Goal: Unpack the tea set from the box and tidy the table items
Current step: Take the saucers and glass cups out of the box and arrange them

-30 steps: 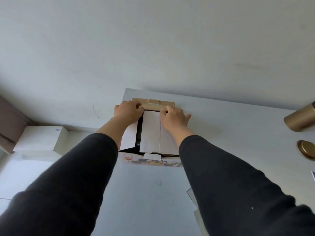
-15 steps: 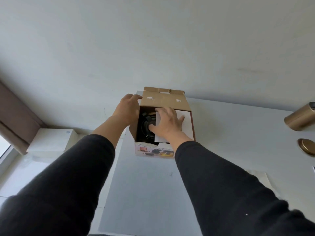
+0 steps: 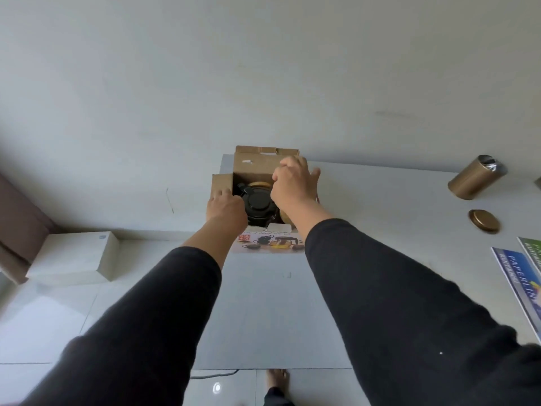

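Both hands (image 3: 227, 210) at open box (image 3: 257, 168)

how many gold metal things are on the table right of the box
2: a gold canister lying tilted near the table's far right edge, and its round gold lid flat on the table just nearer the person. More may sit outside the frame.

Head view, steeply down on table (image 3: 263, 317)

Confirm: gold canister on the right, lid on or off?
Off. The gold canister lies tipped, mouth open; its lid sits apart on the table.
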`<action>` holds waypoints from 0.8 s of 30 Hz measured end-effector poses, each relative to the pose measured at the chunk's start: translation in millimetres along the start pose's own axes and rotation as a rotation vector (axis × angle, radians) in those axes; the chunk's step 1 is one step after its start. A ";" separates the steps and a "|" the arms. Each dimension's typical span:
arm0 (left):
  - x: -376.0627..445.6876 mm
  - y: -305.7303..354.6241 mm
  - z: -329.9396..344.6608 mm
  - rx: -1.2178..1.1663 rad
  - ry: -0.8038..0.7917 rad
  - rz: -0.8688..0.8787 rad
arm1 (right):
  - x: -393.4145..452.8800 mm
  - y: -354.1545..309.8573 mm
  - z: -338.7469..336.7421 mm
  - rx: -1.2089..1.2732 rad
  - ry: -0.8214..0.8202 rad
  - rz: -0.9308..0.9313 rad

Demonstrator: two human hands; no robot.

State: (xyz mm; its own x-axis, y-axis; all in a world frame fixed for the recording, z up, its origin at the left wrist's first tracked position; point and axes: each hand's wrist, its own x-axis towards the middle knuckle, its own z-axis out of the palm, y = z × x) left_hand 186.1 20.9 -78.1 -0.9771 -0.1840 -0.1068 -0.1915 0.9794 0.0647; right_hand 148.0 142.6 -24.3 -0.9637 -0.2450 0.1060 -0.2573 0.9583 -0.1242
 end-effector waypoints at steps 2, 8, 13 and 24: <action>-4.1 5.1 -0.7 -0.013 -0.036 -0.008 | -4.7 11.9 -13.1 -0.038 0.065 0.016; -11.1 16.0 0.9 -0.040 -0.085 -0.018 | -25.5 53.0 -28.9 -0.134 0.113 0.201; -12.2 27.5 8.7 -0.149 -0.121 -0.110 | -43.8 76.7 -4.1 -0.141 -0.133 0.414; -7.9 19.2 12.1 -0.282 -0.031 -0.172 | -38.3 88.9 30.7 0.160 -0.318 0.442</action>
State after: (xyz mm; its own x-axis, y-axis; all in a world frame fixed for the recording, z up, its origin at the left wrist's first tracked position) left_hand 191.2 42.2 -87.9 -0.9259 -0.3377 -0.1694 -0.3755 0.8719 0.3144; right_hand 159.9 232.6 -69.6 -0.9498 0.1187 -0.2896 0.1921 0.9516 -0.2400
